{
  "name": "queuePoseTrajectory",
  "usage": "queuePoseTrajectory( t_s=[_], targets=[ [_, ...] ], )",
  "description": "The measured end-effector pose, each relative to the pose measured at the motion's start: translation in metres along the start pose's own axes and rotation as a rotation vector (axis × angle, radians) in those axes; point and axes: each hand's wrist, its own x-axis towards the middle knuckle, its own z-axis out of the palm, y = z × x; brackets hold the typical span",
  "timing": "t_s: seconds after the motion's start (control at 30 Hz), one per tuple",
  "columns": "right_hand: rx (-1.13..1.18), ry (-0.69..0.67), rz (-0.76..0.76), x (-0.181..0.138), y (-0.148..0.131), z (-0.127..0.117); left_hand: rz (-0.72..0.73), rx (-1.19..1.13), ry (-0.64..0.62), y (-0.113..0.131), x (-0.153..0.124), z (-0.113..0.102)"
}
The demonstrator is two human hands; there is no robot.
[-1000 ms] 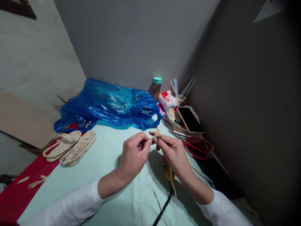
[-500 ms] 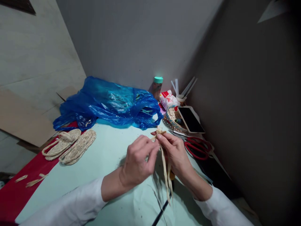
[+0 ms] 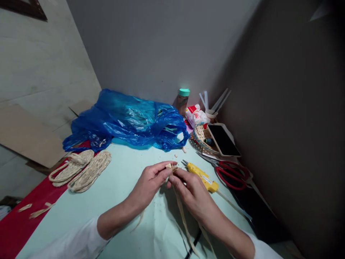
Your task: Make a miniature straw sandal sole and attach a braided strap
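Pale, straw-like fibre strips (image 3: 180, 205) hang from between my two hands over the table. Their upper ends meet in a small folded or knotted piece at my fingertips. My left hand (image 3: 149, 183) pinches this piece from the left, thumb and fingers closed on it. From the right, my right hand (image 3: 192, 190) grips the same strips just below the fold, its fingers partly hiding them. A yellow glue gun (image 3: 203, 177) with a clear glue stick in its back lies right beside my right hand, not touched by either hand.
Two woven straw soles (image 3: 90, 172), one with a strap, lie at the left. A blue plastic bag (image 3: 129, 118) fills the back. Red-handled scissors (image 3: 234, 174), a phone (image 3: 223, 139), a woven basket (image 3: 201, 136) and a green-lidded jar (image 3: 183, 99) stand or lie at the right.
Both hands have moved down and slightly left with the strips. My left fingers have come to the strips' top, and the glue gun's yellow body now shows behind my right hand.
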Motion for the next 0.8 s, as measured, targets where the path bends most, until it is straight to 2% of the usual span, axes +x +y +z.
queuePoseTrajectory(
  t_s=[0.17, 0.3, 0.47, 0.6, 0.8],
  targets=[
    [-0.23, 0.03, -0.005, 0.002, 0.005, 0.002, 0.086, 0.034, 0.027, -0.001, 0.001, 0.003],
    [-0.329, 0.017, -0.036, 0.003, 0.008, 0.002, 0.183, 0.161, 0.083, -0.002, 0.001, 0.005],
    [-0.465, 0.006, -0.131, 0.001, 0.005, -0.008, 0.199, 0.249, 0.191, 0.0, 0.001, -0.002],
    [-0.458, 0.106, -0.178, 0.0, 0.004, -0.009, 0.186, 0.295, 0.227, 0.001, 0.0, -0.005],
    [-0.453, 0.303, -0.328, -0.004, 0.001, 0.007, 0.188, 0.276, 0.279, 0.002, 0.0, 0.002]
  ],
)
